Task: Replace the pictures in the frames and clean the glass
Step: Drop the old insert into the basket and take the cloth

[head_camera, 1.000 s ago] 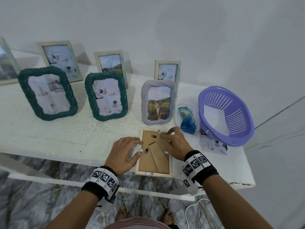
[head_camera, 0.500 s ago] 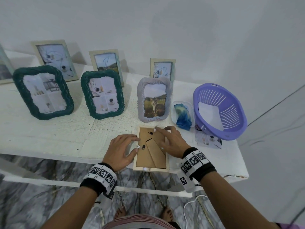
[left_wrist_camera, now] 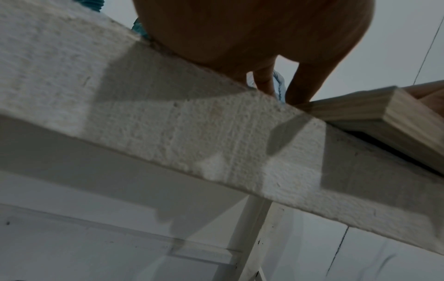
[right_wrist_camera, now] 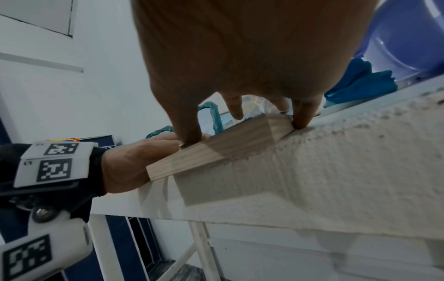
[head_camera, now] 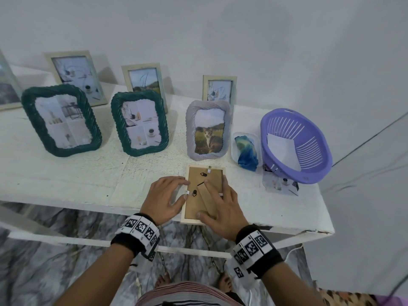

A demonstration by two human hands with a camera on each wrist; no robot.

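Wooden frame face down at near table edge, brown backing up. Left hand flat beside its left rail, fingers straight. Right hand spread on backing, pressing. Right wrist view alone shows frame's corner overhanging edge; head view alone shows backing clips.

Bare table left of upright frames' row
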